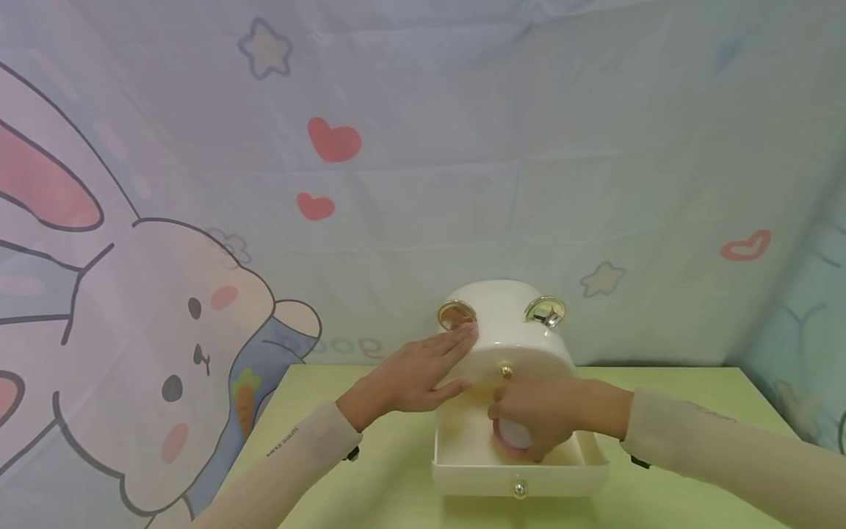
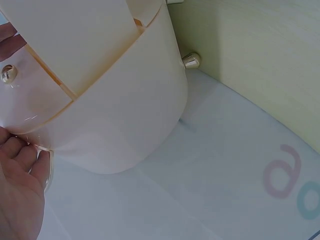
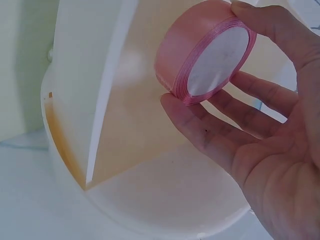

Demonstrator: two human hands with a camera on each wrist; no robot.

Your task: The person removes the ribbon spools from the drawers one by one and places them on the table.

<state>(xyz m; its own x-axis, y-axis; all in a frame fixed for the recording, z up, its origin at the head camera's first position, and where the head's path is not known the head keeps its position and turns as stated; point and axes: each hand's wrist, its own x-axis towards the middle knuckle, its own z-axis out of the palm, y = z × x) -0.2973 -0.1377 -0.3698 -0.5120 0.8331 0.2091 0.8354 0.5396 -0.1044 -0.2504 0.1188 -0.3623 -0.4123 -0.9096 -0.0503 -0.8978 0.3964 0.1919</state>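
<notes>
A white storage box (image 1: 505, 294) with a rounded top and gold-rimmed ears stands on the table, its lower drawer (image 1: 476, 480) pulled out. My right hand (image 1: 551, 411) is over the drawer and pinches a roll of pink ribbon (image 3: 187, 42) between thumb and fingers. In the head view the ribbon roll (image 1: 514, 435) is partly hidden by that hand. My left hand (image 1: 419, 371) rests on the box's upper left side with its fingers extended beside the left ear (image 1: 456, 314). Part of the left hand (image 2: 22, 195) shows at the edge of the left wrist view.
The box stands on a light green table (image 1: 370, 455) near its back edge. Behind hangs a cloth backdrop (image 1: 423, 242) with a printed rabbit, hearts and stars. A gold knob (image 1: 506, 371) sits on the box's upper front and a silver-looking knob (image 1: 519, 489) on the drawer front.
</notes>
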